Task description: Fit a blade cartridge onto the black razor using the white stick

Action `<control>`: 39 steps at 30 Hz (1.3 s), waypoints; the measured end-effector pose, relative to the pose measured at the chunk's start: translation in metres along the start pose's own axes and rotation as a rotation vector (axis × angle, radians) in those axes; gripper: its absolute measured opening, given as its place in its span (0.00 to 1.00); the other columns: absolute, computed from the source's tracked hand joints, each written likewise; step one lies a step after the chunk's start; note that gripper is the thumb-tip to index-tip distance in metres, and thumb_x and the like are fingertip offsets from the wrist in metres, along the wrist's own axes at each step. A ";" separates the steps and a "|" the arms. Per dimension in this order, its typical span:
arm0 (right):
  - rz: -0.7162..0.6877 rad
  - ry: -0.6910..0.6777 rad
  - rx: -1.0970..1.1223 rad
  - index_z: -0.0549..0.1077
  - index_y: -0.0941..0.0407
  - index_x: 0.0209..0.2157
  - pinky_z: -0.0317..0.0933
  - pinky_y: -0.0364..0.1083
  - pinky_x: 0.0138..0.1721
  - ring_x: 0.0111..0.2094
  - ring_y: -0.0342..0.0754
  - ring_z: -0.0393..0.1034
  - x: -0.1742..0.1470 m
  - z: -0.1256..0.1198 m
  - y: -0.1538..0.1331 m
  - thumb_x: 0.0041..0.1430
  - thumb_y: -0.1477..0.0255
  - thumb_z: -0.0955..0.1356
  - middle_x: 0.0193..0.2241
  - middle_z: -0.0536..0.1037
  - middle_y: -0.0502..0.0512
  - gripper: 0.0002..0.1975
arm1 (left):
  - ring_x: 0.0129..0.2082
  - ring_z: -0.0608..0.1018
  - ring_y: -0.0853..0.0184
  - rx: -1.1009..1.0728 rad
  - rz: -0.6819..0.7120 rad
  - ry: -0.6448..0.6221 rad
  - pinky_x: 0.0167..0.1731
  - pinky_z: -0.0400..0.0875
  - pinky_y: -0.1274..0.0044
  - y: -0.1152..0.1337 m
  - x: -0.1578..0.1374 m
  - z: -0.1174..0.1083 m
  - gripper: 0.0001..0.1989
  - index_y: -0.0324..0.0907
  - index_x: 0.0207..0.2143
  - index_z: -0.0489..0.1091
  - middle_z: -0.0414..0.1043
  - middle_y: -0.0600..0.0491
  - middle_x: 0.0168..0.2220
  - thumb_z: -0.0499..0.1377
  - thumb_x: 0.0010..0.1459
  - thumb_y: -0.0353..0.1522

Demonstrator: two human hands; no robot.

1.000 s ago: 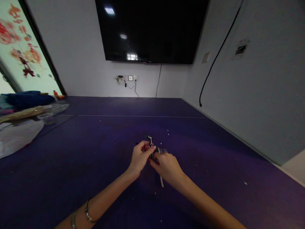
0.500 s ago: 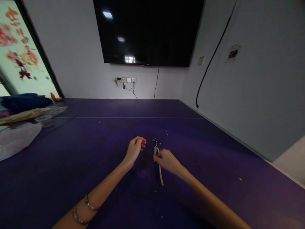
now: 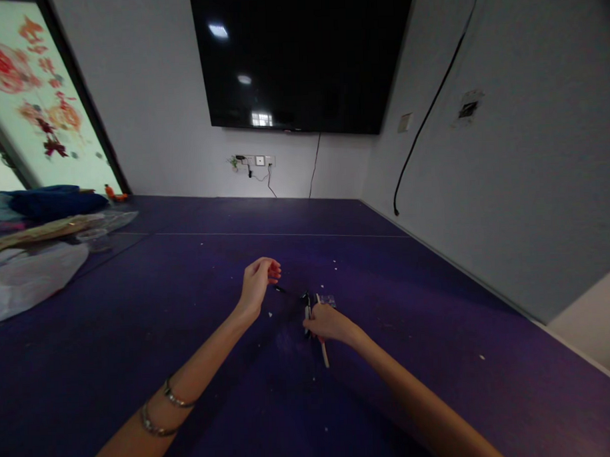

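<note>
My right hand (image 3: 328,321) is closed around a slim razor-like tool (image 3: 307,315) with a pale handle and dark head. A cream-coloured strip (image 3: 325,354) runs under this hand and sticks out below it. Just beyond the knuckles lies a small clear piece (image 3: 328,300); its kind is unclear. To the left, my left hand (image 3: 257,283) hovers over the purple surface with its fingers curled in. Right beside its fingertips is a small dark blurred piece (image 3: 280,289). Whether the fingers touch it, I cannot tell.
White specks are scattered over the purple surface (image 3: 190,366). Plastic bags (image 3: 36,278) and folded blue cloth (image 3: 54,202) are piled at the left. A black cable (image 3: 421,124) hangs down the right wall. A television (image 3: 304,62) is mounted above the back edge.
My left hand has drawn away to the left and slightly up. The tool in my right hand has dipped a little. The clear piece and the dark piece now show.
</note>
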State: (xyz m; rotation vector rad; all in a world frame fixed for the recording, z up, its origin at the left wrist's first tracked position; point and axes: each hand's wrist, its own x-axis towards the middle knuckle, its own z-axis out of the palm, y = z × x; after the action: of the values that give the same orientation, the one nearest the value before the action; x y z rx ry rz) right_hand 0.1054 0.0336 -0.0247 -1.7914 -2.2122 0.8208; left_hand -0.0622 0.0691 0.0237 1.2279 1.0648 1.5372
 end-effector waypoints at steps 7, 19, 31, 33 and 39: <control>-0.039 -0.081 -0.045 0.69 0.60 0.15 0.58 0.38 0.17 0.16 0.42 0.66 0.004 0.001 -0.001 0.49 0.77 0.61 0.14 0.72 0.55 0.12 | 0.23 0.72 0.70 0.025 -0.017 -0.019 0.22 0.65 0.80 -0.006 0.002 0.000 0.10 0.38 0.22 0.68 0.69 0.52 0.22 0.54 0.47 0.36; -0.056 0.071 0.028 0.67 0.59 0.15 0.56 0.37 0.18 0.15 0.41 0.65 -0.011 -0.028 0.007 0.54 0.69 0.61 0.13 0.70 0.54 0.17 | 0.39 0.71 0.62 1.089 0.270 -0.225 0.40 0.64 0.73 -0.069 0.024 -0.025 0.07 0.40 0.35 0.69 0.70 0.48 0.37 0.56 0.51 0.29; 0.039 0.083 0.178 0.68 0.59 0.17 0.53 0.37 0.14 0.12 0.38 0.58 -0.015 -0.048 0.027 0.54 0.67 0.63 0.11 0.66 0.49 0.15 | 0.43 0.69 0.56 1.417 0.310 -0.190 0.41 0.63 0.70 -0.103 0.023 -0.018 0.20 0.39 0.45 0.64 0.69 0.45 0.41 0.58 0.52 0.41; 0.029 0.076 0.180 0.69 0.59 0.18 0.52 0.37 0.14 0.12 0.38 0.59 -0.015 -0.049 0.028 0.54 0.66 0.64 0.12 0.66 0.50 0.15 | 0.43 0.69 0.56 1.413 0.314 -0.182 0.41 0.63 0.70 -0.105 0.023 -0.017 0.20 0.38 0.45 0.64 0.69 0.44 0.41 0.57 0.53 0.40; 0.007 0.089 0.189 0.70 0.60 0.20 0.52 0.37 0.14 0.12 0.38 0.59 -0.015 -0.050 0.030 0.53 0.66 0.64 0.12 0.67 0.50 0.14 | 0.43 0.69 0.56 1.401 0.320 -0.170 0.41 0.62 0.70 -0.109 0.026 -0.014 0.18 0.38 0.45 0.64 0.69 0.44 0.41 0.57 0.54 0.38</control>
State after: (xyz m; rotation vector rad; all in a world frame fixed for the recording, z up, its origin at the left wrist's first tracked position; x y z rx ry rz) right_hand 0.1579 0.0379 0.0040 -1.7124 -2.0020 0.9009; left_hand -0.0668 0.1201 -0.0774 2.4633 1.9771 0.6942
